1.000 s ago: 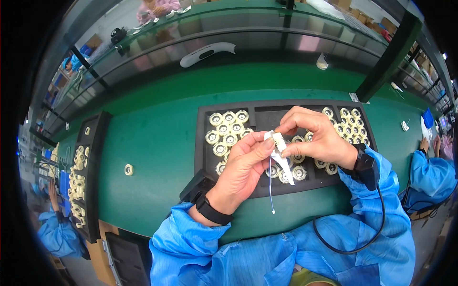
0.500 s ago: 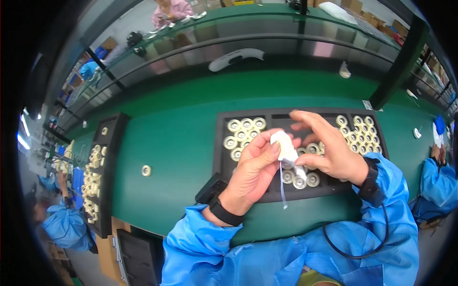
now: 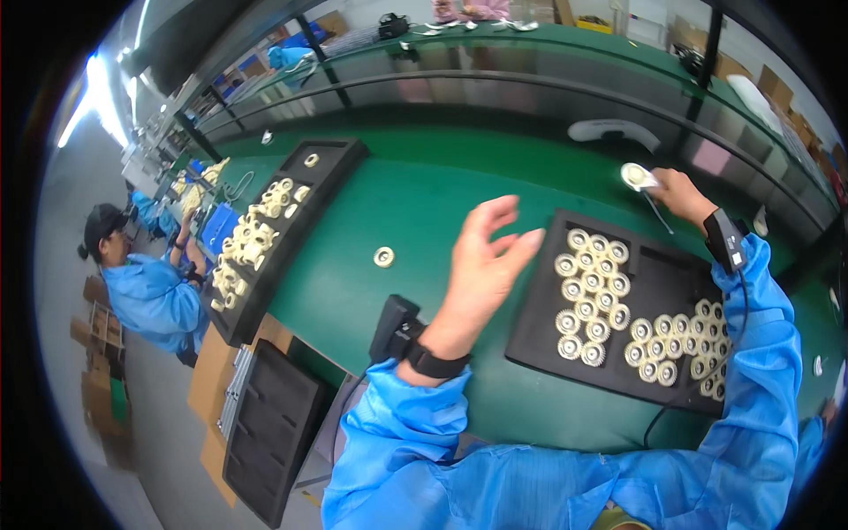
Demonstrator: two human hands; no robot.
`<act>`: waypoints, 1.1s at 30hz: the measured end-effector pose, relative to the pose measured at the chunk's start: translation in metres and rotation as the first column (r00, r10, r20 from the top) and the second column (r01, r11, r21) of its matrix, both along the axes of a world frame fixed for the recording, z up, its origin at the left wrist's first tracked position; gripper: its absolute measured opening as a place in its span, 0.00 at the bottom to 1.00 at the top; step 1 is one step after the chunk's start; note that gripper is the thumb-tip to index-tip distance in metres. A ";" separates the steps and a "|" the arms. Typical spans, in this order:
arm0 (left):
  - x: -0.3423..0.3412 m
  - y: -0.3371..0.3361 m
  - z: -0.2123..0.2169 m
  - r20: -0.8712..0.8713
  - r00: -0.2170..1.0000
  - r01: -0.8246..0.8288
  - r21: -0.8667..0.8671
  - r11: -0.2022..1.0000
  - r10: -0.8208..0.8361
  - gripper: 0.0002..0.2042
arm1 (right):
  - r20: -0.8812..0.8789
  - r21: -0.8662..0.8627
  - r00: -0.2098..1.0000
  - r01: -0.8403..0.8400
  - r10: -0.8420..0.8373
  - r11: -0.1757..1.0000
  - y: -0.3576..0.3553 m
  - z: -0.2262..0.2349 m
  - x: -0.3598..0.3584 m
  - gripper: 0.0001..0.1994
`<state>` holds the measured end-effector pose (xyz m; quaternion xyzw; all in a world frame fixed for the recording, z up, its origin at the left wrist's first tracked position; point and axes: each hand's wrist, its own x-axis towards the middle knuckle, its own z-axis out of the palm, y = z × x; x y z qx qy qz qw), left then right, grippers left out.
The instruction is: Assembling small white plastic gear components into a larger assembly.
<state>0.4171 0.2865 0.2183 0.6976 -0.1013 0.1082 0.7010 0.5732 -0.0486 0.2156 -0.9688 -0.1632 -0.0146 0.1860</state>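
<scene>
While the right hand [image 3: 676,190] stretches out toward one o'clock over the green bench [image 3: 424,203], it pinches a small white round part [image 3: 636,176] with a thin wire tail hanging from it, held just past the far edge of the black tray [image 3: 539,331]. The left hand [image 3: 484,261] hangs in the air at the centre, palm up and fingers spread, gripping nothing; a dark band sits on its wrist, and a black device is strapped to the right wrist above the blue sleeve.

That black tray lies at three o'clock from the left hand. Cream-coloured toothed rings [image 3: 590,296] fill its left compartment in columns, and more fill the lower right compartment; the upper right compartment shows bare black.

At nine o'clock from the left hand a single loose ring [image 3: 383,257] lies on the bench, well apart from either tray. Farther out toward ten o'clock a long black tray [image 3: 331,168] runs away along the bench, heaped with pale parts at its nearer half and holding one lone ring at its far end. At seven o'clock an empty-looking dark tray [image 3: 269,424] rests below the bench edge, over brown cardboard.

At one o'clock a white curved piece [image 3: 614,131] lies by the rail. At nine o'clock another person in a blue coat [image 3: 150,300] works at the same line.
</scene>
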 end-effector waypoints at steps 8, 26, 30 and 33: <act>-0.034 0.130 -0.050 0.164 0.746 -0.616 0.538 0.575 0.646 0.30 | 0.234 -0.220 0.947 0.271 -0.219 0.937 -0.039 -0.057 0.050 0.19; 0.003 0.161 -0.067 0.301 0.888 -0.448 0.737 0.506 0.348 0.16 | 0.061 0.012 0.998 0.024 -0.024 1.000 -0.065 0.065 -0.218 0.15; -0.023 0.174 -0.076 0.259 0.907 -0.420 0.617 0.666 0.333 0.15 | 0.004 0.050 0.997 0.077 -0.077 0.996 -0.071 0.048 -0.249 0.15; -0.026 0.132 -0.059 0.368 0.901 -0.433 0.735 0.521 0.229 0.32 | 0.100 0.076 0.989 0.102 -0.110 0.992 -0.084 0.031 -0.272 0.15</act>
